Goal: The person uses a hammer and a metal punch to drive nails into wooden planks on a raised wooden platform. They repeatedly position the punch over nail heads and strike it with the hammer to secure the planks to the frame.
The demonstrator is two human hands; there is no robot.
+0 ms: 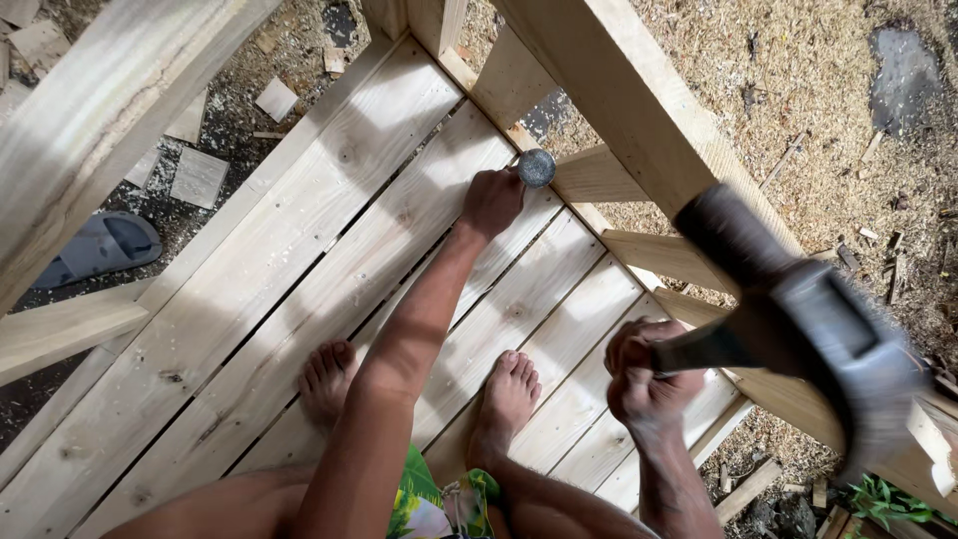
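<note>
My left hand [491, 203] reaches down to the far edge of the plank floor [249, 289]. Its fingers pinch a nail with a round grey head [536, 168] that points up at me, right beside a slanted wooden beam [639, 110]. My right hand [644, 374] is raised closer to me, closed around the handle of a dark hammer. The hammer's blurred head [858, 369] hangs over the right side of the frame. My two bare feet [509, 394] stand on the planks below.
Short cross pieces [599, 178] join the beam at the floor's right edge. Another thick beam [90, 120] crosses the upper left. Sawdust-covered ground [838, 110] lies to the right. Wood offcuts [198, 177] and a grey sandal [100, 247] lie on the ground at left.
</note>
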